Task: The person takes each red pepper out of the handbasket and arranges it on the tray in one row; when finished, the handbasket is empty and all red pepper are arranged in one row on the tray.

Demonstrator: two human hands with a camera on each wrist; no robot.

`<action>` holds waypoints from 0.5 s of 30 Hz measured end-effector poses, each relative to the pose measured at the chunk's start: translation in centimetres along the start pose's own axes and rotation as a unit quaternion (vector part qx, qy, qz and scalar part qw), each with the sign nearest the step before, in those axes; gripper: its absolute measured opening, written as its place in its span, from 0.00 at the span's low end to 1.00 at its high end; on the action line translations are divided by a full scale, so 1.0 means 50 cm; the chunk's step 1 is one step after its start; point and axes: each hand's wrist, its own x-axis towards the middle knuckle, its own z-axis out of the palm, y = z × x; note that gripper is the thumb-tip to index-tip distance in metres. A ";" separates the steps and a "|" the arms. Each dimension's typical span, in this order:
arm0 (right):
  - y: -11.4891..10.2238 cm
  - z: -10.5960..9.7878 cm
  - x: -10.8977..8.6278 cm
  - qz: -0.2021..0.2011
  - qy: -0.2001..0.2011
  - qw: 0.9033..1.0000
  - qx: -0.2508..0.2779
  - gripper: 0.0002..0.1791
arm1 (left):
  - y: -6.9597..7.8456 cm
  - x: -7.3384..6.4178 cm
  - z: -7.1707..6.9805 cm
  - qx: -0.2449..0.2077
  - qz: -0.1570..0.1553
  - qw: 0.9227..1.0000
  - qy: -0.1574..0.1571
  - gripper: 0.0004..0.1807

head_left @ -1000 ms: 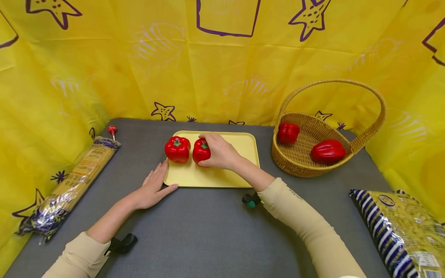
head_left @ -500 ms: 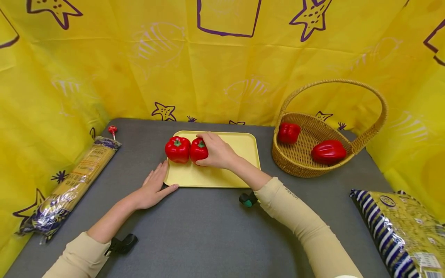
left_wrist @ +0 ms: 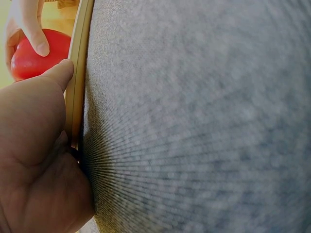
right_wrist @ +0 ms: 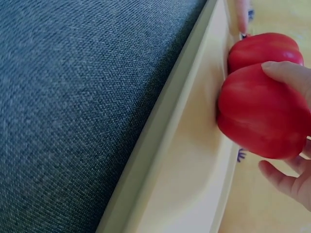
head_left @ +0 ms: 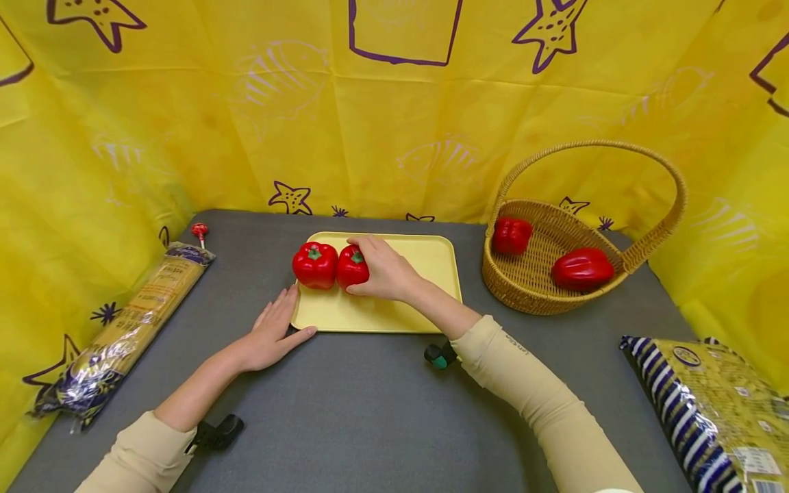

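On the pale yellow tray point(head_left: 407, 315) two red bell peppers sit side by side. My right hand point(head_left: 388, 270) grips the right-hand bell pepper point(head_left: 351, 267), thumb on its near side and fingers over the far side. Right up against it is the left bell pepper point(head_left: 315, 266), which nothing holds. My left hand point(head_left: 270, 335) rests with straight fingers along the tray's left edge, its thumb at the front left corner. In the left wrist view, the left thumb point(left_wrist: 60, 73) lies against the tray's rim. The right wrist view shows the gripped pepper point(right_wrist: 262, 114) standing in the tray.
To the right of the tray stands a wicker basket point(head_left: 518, 294) with a tall handle, holding two red peppers point(head_left: 581, 268). A spaghetti pack point(head_left: 132, 322) and a red lollipop point(head_left: 199, 231) lie at left. A yellow printed bag point(head_left: 721, 404) lies at front right.
My right hand has slid its pepper left, closing the gap to the other pepper; over the last half second it barely moves. The left hand has stayed at the tray's edge.
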 end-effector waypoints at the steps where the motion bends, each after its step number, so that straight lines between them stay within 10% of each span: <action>1: 0.000 0.000 0.000 -0.001 0.000 1.000 0.002 0.48 | 0.000 0.000 0.000 -0.001 0.001 1.000 0.002 0.50; 15: -0.005 0.003 -0.005 -0.002 -0.008 1.000 -0.002 0.51 | -0.006 0.000 0.000 0.003 -0.004 1.000 -0.005 0.51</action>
